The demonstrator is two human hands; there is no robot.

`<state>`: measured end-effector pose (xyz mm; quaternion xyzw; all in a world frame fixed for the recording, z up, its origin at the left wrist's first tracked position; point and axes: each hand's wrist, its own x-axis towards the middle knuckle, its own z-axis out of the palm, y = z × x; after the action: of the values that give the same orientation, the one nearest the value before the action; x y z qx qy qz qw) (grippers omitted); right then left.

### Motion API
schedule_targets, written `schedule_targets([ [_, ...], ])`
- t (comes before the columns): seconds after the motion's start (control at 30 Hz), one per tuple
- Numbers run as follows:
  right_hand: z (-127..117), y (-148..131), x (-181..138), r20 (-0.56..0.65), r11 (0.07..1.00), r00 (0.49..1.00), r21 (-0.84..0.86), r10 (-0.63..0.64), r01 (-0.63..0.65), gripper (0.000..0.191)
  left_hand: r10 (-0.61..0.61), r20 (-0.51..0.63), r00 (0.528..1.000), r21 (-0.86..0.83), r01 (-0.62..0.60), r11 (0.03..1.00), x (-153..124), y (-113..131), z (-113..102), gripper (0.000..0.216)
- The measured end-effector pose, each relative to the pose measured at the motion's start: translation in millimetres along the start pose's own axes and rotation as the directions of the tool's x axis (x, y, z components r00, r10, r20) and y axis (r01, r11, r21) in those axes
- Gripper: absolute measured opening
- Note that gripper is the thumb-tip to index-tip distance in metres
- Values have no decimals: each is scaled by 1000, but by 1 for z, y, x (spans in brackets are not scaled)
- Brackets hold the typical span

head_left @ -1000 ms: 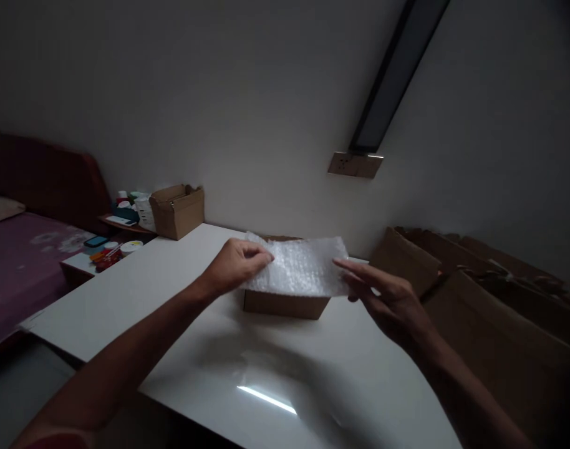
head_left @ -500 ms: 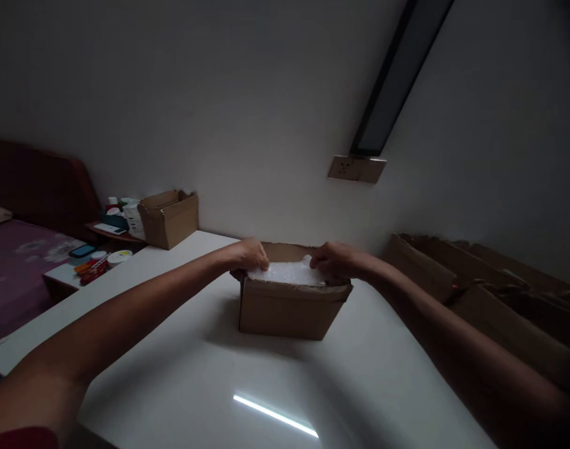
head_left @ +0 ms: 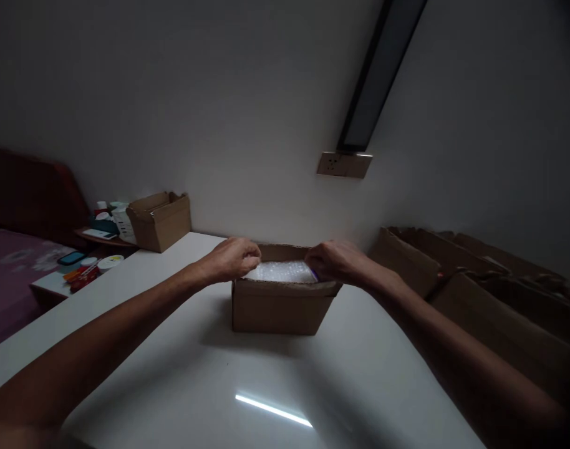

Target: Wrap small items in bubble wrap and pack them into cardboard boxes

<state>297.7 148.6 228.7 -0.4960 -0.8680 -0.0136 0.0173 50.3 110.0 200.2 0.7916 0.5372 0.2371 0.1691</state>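
An open cardboard box point(head_left: 274, 310) stands on the white table, with a sheet of bubble wrap point(head_left: 285, 272) across its inside near the top. My left hand point(head_left: 236, 257) is closed at the box's left side, its fingers pinching the left edge of the wrap. At the right side, my right hand point(head_left: 330, 259) curls over the opposite edge of the wrap, partly inside the box. A small purple patch point(head_left: 315, 274) shows beside its fingers; what it belongs to is hidden.
Another open cardboard box point(head_left: 161, 223) stands at the table's point(head_left: 182, 368) back left. Several open cartons point(head_left: 472, 280) crowd the right side. Left of the table are tubs point(head_left: 110, 262), a phone point(head_left: 99, 234) and a bed point(head_left: 18, 274). A socket plate point(head_left: 345, 165) is on the wall.
My left hand has drawn back a little toward the box's left rim. The bubble wrap looks flatter, and a purple patch has come into sight by my right hand. The view has shifted slightly.
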Motion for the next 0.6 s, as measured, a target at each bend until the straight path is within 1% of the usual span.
schedule_targets([
  [0.07, 2, -4, 2, 33, 997, 998, 48, -55, 53, 27, 41, 100, 994, -15, -39, 999, 2, 1, 4, 19],
  [0.13, 3, -6, 2, 67, 992, 994, 98, -89, 83, 33, 53, 200, 978, -27, -48, 998, 5, 3, 4, 22],
  [0.17, 3, -5, 0, 73, 990, 993, 114, -98, 89, 36, 58, 218, 974, -39, -50, 998, 4, 3, 3, 26],
  [0.2, 4, -3, -5, 49, 987, 994, 134, -97, 90, 39, 65, 201, 977, -65, -53, 997, 2, 2, 1, 29],
  [0.23, 5, 1, -13, -15, 981, 996, 169, -90, 91, 41, 74, 139, 988, -100, -61, 993, -4, 0, -1, 32],
  [0.27, 7, 6, -23, -116, 972, 991, 220, -64, 88, 43, 82, 27, 996, -133, -78, 988, -12, -3, -3, 33],
  [0.3, 11, 14, -36, -232, 957, 973, 280, -13, 79, 44, 78, -122, 989, -152, -97, 984, -23, -9, -3, 32],
  [0.33, 18, 23, -49, -343, 936, 937, 345, 59, 67, 44, 61, -292, 955, -162, -112, 980, -36, -15, -1, 30],
  [0.37, 27, 32, -62, -428, 911, 891, 411, 147, 47, 42, 39, -438, 898, -147, -115, 982, -50, -24, 3, 27],
  [0.4, 38, 42, -73, -456, 888, 862, 460, 222, 14, 40, -5, -540, 842, -143, -85, 986, -63, -32, 11, 25],
  [0.43, 51, 51, -82, -445, 864, 852, 504, 277, -18, 38, -66, -595, 801, -167, -43, 985, -75, -42, 20, 25],
  [0.47, 66, 59, -87, -413, 835, 855, 549, 313, -41, 38, -124, -595, 794, -205, 0, 979, -85, -50, 32, 27],
  [0.5, 81, 63, -88, -372, 805, 869, 591, 326, -49, 41, -174, -569, 804, -250, 32, 968, -92, -58, 46, 34],
  [0.53, 96, 64, -85, -332, 774, 888, 631, 317, -40, 47, -217, -527, 821, -300, 59, 952, -96, -64, 60, 44],
  [0.6, 120, 56, -71, -265, 711, 931, 703, 252, 7, 59, -281, -415, 865, -416, 94, 905, -93, -71, 84, 62],
])
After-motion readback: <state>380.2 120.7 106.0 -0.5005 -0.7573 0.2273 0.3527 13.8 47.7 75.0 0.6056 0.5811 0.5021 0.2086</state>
